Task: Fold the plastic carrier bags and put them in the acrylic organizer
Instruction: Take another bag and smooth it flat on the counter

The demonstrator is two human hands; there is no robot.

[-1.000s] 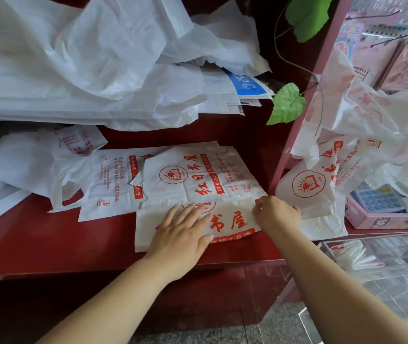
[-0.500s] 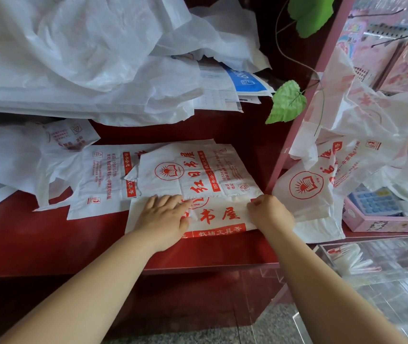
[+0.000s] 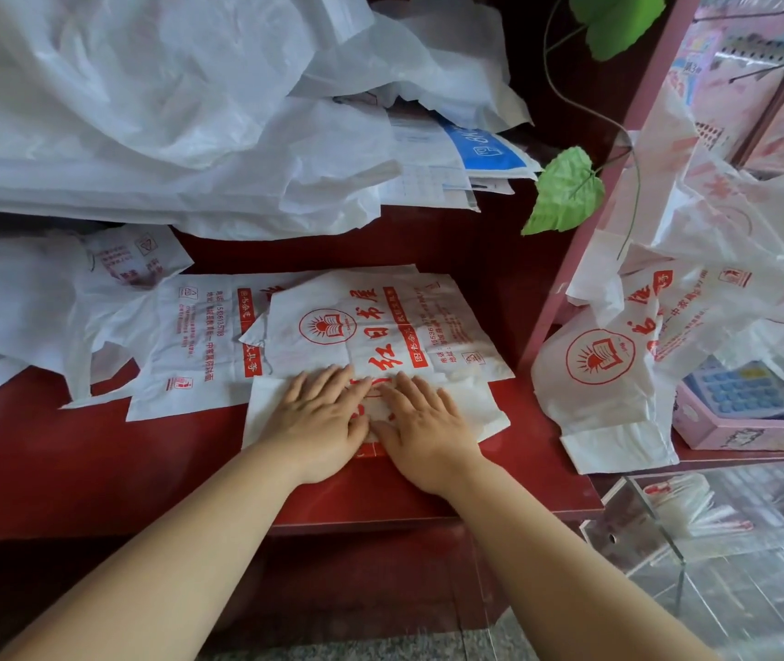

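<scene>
Down from the head view we see both hands lying flat, side by side, on the bag (image 3: 380, 322) at the front of the red counter (image 3: 70, 460). The left hand (image 3: 321, 417) has its fingers straight and spread, palm down on the bag's near left part. The right hand (image 3: 421, 422) lies just beside it, thumbs almost touching, fingers likewise straight and pressed on the plastic. Neither hand curls round anything; both simply press. The bag is white with red print and a round book logo, and it stretches away from our fingertips toward the back of the counter, its near edge under our palms. A second bag (image 3: 199, 336), printed the same way, lies flat to the left and is partly covered by the first. Behind both we see a heap (image 3: 166, 112) of loose white plastic. To the right, past a pink post, more printed bags (image 3: 619, 364) hang over a calculator (image 3: 738, 388). The organizer (image 3: 738, 541) stands lower right, well apart from the hands, with white bundles in one compartment.
</scene>
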